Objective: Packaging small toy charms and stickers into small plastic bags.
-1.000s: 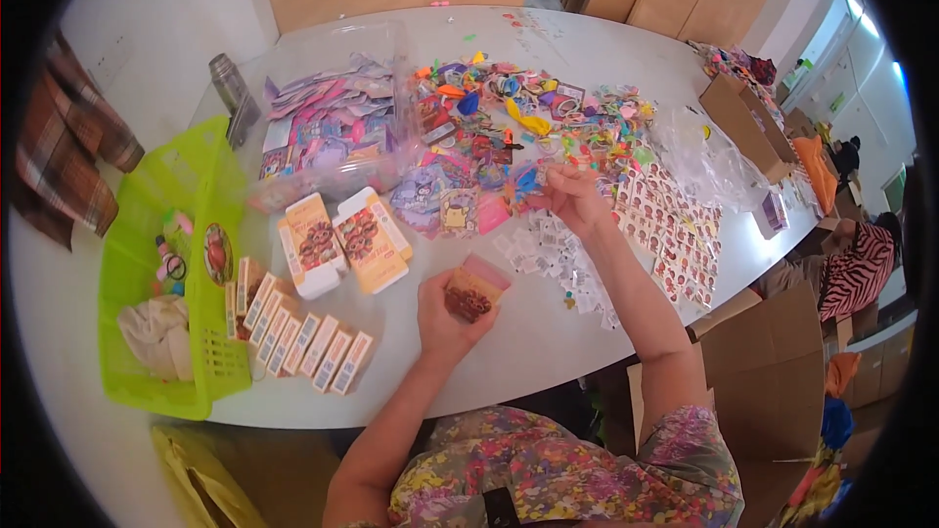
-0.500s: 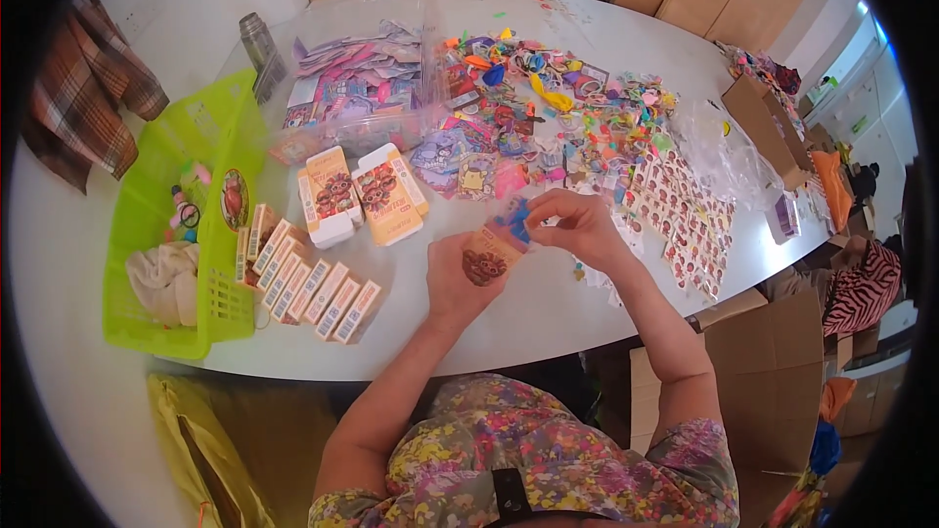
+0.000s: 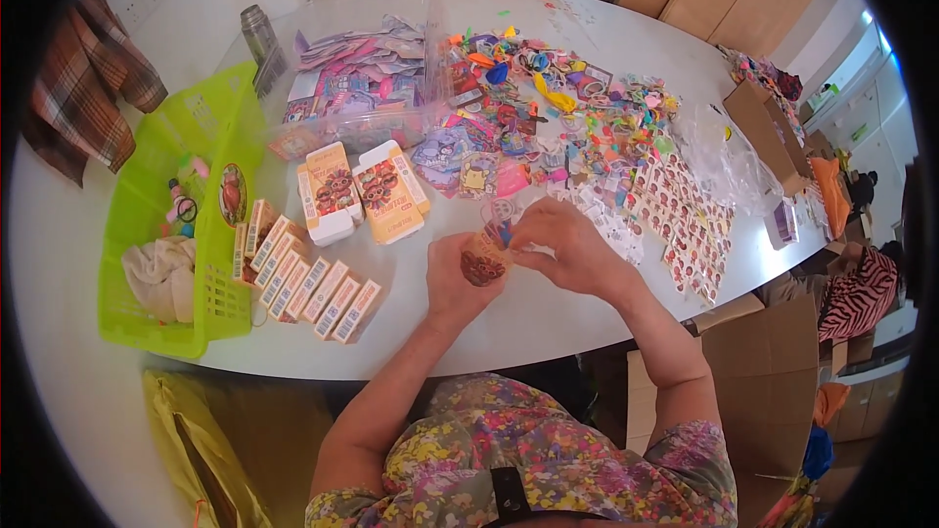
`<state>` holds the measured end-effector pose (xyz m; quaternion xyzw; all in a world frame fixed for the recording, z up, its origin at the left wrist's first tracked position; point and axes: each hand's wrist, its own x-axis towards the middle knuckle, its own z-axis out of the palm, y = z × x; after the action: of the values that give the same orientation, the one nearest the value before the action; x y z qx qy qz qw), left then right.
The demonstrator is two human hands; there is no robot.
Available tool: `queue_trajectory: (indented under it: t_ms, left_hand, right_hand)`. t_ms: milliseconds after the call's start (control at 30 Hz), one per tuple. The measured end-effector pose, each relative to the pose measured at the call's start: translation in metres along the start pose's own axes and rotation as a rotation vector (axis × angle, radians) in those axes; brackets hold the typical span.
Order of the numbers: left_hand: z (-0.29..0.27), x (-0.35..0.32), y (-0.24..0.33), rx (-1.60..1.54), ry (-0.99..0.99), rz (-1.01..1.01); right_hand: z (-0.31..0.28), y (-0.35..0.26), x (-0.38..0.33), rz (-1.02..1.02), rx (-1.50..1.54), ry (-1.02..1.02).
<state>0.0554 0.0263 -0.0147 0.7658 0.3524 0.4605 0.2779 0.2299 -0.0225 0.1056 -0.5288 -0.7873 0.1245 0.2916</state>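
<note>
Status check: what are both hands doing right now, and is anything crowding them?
Left hand holding small printed box. Right hand at its top with a small blue item. Sticker sheets and flat boxes close by, none between the hands.

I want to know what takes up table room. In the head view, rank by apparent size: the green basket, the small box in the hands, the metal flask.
1. green basket
2. metal flask
3. small box, close to the flask, so unsure

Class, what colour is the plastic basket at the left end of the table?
Bright lime green; the basket shows best in the head view.
</note>
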Motion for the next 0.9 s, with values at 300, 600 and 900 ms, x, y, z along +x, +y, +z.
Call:
queue_trajectory:
  t_ms: [300, 600, 900]
  left_hand:
    - [-0.001, 0.003, 0.001, -0.038, -0.028, -0.031]
    - [-0.003, 0.003, 0.001, -0.029, -0.009, -0.029]
    - [-0.005, 0.007, 0.003, -0.053, -0.050, -0.060]
  right_hand:
    - [0.006, -0.002, -0.005, 0.096, 0.119, 0.158]
    - [-0.002, 0.112, 0.018, 0.631, 0.429, 0.376]
    - [0.016, 0.047, 0.061, 0.293, 0.468, -0.133]
